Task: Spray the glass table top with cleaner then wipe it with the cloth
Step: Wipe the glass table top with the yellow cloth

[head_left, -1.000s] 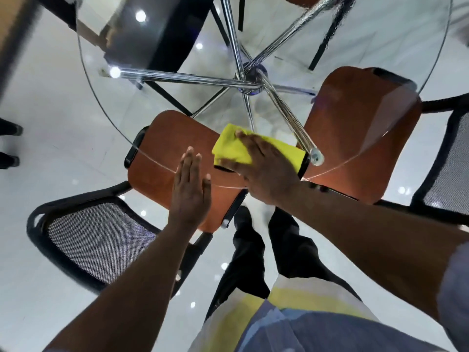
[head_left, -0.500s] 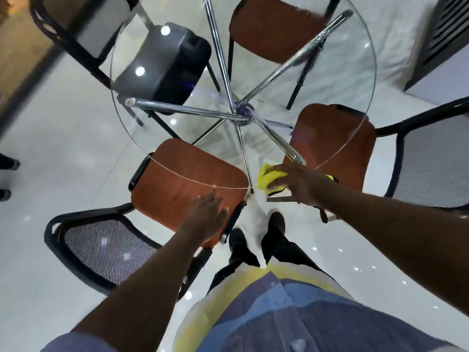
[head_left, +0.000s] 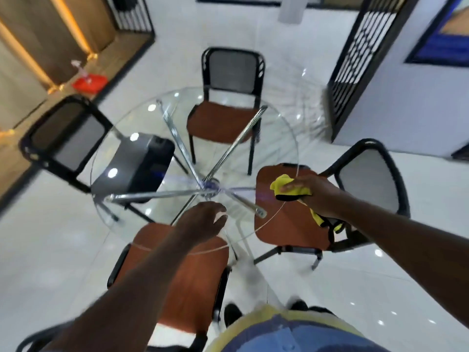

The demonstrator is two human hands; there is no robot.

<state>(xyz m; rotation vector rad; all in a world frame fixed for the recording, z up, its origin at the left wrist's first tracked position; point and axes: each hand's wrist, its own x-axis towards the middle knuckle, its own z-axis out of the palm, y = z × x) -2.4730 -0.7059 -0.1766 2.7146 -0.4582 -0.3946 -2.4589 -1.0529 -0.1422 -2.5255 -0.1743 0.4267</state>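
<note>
Gripping yellow cloth (head_left: 291, 189), right hand (head_left: 314, 196) at table edge.

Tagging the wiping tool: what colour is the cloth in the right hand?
The cloth is yellow with a black edge; best in head view.

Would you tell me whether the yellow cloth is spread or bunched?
Bunched: the right hand grips the cloth crumpled, one end dangling.
</note>
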